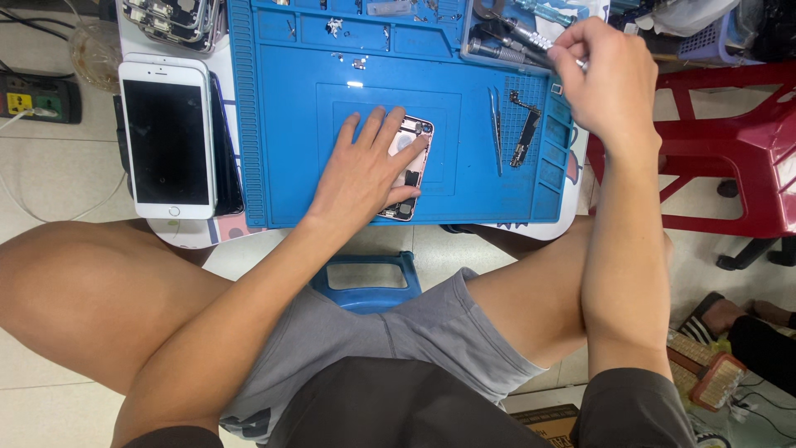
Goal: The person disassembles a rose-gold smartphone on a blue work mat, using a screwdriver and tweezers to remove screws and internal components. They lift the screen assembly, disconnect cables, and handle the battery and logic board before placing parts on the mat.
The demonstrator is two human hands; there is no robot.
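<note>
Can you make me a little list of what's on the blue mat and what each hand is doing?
mat: blue work mat on a small table
left hand: flat on an opened phone shell
right hand: gripping a metal tool over the tool tray
beside mat: white phone, screen dark
on mat: tweezers, small circuit board

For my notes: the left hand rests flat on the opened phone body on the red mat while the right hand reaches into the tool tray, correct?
Not quite: the mat is blue, not red, as the head view shows. The left hand does rest on the opened phone body while the right hand reaches into the tool tray.
</note>
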